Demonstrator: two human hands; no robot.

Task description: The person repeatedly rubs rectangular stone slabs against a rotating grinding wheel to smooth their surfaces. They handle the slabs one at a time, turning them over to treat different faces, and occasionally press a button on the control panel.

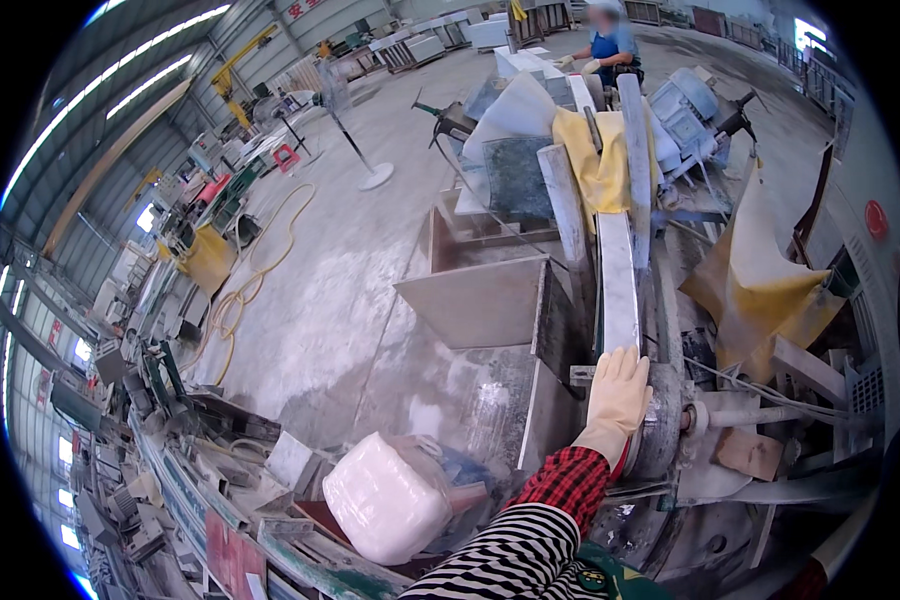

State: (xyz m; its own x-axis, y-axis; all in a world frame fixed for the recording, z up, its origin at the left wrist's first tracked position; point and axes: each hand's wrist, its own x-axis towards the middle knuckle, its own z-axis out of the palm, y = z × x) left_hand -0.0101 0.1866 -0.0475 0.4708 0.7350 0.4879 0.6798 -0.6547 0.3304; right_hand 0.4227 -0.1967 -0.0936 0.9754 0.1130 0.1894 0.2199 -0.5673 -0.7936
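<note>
My left hand [618, 395], in a cream rubber glove with a red plaid cuff and striped sleeve, rests flat with its fingers extended on the near end of a long white stone strip [617, 275]. The strip lies along a narrow machine bed and runs away from me. My hand grips nothing. A grey metal roller [662, 425] sits just right of the hand. My right hand is out of sight.
A yellow cloth [595, 160] drapes the machine further along, and another yellow sheet [760, 285] hangs right. A grey stone slab [480, 300] leans left of the strip. A white plastic jug [385, 495] sits near left. A person in blue [608, 48] works at the far end.
</note>
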